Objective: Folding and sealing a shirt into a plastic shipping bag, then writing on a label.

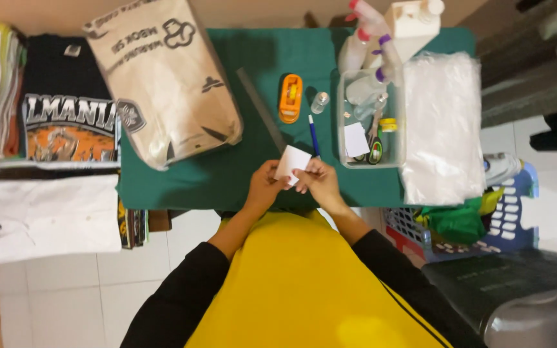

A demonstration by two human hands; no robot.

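Both hands meet over the near edge of the green table [240, 174]. Left hand [264, 188] and right hand [317, 183] each pinch a small white card [293, 162], held between them just above the tabletop. A blue pen [313, 134] lies just beyond; an orange tape dispenser [290, 98] sits farther back.

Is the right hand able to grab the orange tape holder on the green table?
Probably yes. The right hand pinches a small white paper together with the left hand, but only bare green tabletop lies before the orange tape dispenser.
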